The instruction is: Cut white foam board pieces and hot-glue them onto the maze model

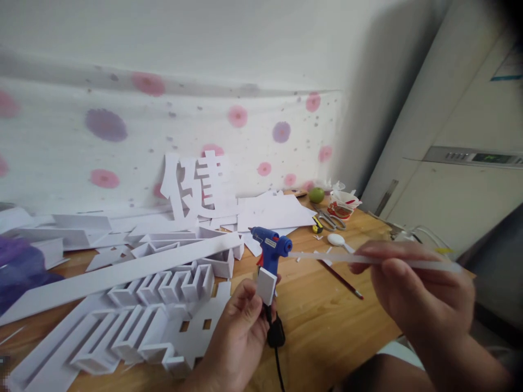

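My left hand (239,332) is closed around the handle of a blue glue gun (269,247), together with a small white foam piece (266,284) pressed against the grip. The gun's nozzle points left, and its black cord (278,348) drops toward me. My right hand (408,291) pinches a long clear glue stick (327,256), whose far end meets the back of the gun. White foam-board letter structures (163,305) lie on the wooden table (327,326) just left of my left hand.
A standing white cut-out character (196,185) leans on the flowered wall covering. Paper sheets (278,212), scissors (329,219), a green fruit (316,194), a snack cup (343,206), a white spoon (337,239) and a thin pencil (341,279) lie at the back right. A white appliance (457,163) stands right.
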A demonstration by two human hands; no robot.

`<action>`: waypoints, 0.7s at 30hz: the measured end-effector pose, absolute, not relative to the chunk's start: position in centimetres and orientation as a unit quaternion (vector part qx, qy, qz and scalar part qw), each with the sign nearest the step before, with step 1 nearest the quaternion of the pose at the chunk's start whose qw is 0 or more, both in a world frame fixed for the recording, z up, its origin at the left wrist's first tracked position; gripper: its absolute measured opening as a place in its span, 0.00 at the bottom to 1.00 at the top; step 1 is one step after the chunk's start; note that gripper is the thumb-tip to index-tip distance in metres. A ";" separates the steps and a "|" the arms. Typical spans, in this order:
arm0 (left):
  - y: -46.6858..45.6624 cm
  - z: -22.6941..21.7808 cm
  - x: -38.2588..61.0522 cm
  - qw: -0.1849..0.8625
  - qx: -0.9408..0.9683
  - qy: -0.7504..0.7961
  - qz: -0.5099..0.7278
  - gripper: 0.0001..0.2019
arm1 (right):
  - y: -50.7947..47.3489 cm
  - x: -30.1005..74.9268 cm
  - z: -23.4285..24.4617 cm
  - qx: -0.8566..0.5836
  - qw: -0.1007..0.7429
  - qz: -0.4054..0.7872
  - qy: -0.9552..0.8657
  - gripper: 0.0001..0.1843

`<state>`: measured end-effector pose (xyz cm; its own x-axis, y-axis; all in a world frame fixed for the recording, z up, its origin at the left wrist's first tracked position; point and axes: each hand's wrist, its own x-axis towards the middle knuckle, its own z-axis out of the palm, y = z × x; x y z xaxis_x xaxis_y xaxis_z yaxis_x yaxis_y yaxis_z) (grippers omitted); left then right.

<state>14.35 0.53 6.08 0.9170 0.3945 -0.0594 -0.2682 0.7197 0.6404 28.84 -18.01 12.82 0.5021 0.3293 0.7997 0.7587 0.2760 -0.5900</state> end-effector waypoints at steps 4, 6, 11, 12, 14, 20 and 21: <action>0.4 6.3 14.2 0.927 0.322 0.086 0.174 0.10 | -16.9 27.6 13.0 -0.513 0.681 -0.198 -0.483 0.09; 0.4 6.4 14.2 0.930 0.312 0.087 0.173 0.11 | -16.5 27.8 13.0 -0.497 0.716 -0.175 -0.457 0.08; 0.3 6.4 14.3 0.938 0.295 0.085 0.162 0.12 | -16.1 28.4 12.9 -0.512 0.744 -0.138 -0.407 0.05; 0.3 6.5 14.2 0.939 0.293 0.080 0.160 0.12 | -16.0 28.5 12.8 -0.518 0.746 -0.138 -0.394 0.05; 0.2 6.5 14.0 0.938 0.298 0.069 0.160 0.11 | -15.9 28.3 12.6 -0.540 0.747 -0.136 -0.365 0.04; 0.4 6.1 13.7 0.877 0.436 0.034 0.199 0.13 | -16.2 27.5 12.1 -0.583 0.722 -0.120 -0.353 0.06; 0.4 6.0 13.7 0.865 0.455 0.032 0.210 0.13 | -16.2 27.5 12.1 -0.581 0.724 -0.115 -0.353 0.06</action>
<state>13.66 0.43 6.00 0.9096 0.3926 0.1358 -0.3341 0.4971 0.8008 27.49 -16.17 12.08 0.7247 0.2440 0.6444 0.5763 0.2980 -0.7610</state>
